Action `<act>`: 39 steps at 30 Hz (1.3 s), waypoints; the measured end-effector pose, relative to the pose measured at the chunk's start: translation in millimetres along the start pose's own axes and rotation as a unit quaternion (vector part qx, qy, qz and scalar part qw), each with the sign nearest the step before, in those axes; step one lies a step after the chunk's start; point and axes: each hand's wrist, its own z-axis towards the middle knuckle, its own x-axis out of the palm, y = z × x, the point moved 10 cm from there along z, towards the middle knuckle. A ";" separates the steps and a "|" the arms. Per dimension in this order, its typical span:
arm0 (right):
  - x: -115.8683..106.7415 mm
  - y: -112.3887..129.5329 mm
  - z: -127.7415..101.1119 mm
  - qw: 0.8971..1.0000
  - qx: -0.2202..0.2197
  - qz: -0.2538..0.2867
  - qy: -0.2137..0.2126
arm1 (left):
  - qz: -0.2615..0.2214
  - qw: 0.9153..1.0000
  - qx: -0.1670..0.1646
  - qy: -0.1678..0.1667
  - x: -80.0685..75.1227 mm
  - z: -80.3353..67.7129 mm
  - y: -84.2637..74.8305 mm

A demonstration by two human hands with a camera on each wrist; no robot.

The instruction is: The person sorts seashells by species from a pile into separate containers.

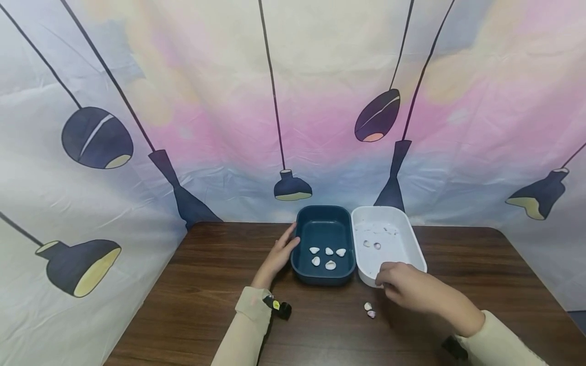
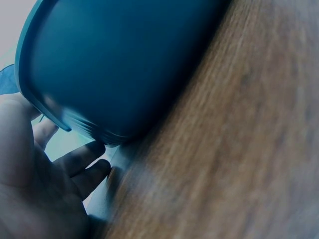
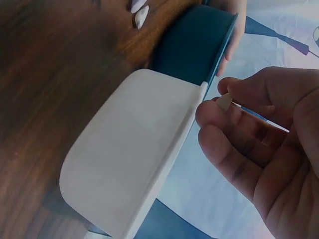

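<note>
Shell piece (image 3: pixel 224 101), small and pale, sits pinched between the thumb and fingertips of the right hand (image 3: pixel 264 149) in the right wrist view, just beside the rim of the white tray (image 3: pixel 129 164). That hand's grip is closed on the shell. Behind the white tray stands the blue tray (image 3: pixel 192 45), the two touching side by side, and two loose shells (image 3: pixel 139 12) lie on the brown desk (image 3: pixel 50 74) near the top edge of the view.

From the head view, the right hand (image 1: pixel 405 287) hovers at the near rim of the white tray (image 1: pixel 414 244), which holds a few small shells. The blue tray (image 1: pixel 299 264) sits to its left, near the far edge of the desk (image 1: pixel 210 284), with five white shells (image 1: pixel 327 256) inside. The left hand (image 1: pixel 279 254) rests against the blue tray's left wall, fingers straight, its grip open and holding nothing. Two loose shells (image 1: pixel 369 310) lie on the desk just in front of the white tray, close to the right hand. A printed curtain (image 1: pixel 183 101) with lamp shapes hangs behind the desk.

In the left wrist view, the left hand (image 2: pixel 45 189) lies flat beside the blue tray (image 2: pixel 114 64), fingers (image 2: pixel 84 157) extended under its rim at the wall, with the desk (image 2: pixel 239 149) blurred alongside.
</note>
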 end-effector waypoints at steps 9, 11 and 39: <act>-8.0 -7.8 2.7 1.000 0.006 -0.009 -0.004 | 0.001 1.000 -0.002 -0.003 -0.4 0.6 0.1; -8.1 -12.2 3.0 1.000 0.013 -0.007 -0.001 | 0.001 1.000 0.000 -0.003 -0.5 0.6 -0.4; 7.7 -84.1 19.9 0.998 0.052 -0.016 0.030 | 0.009 0.999 -0.010 0.030 -2.4 -18.6 -40.3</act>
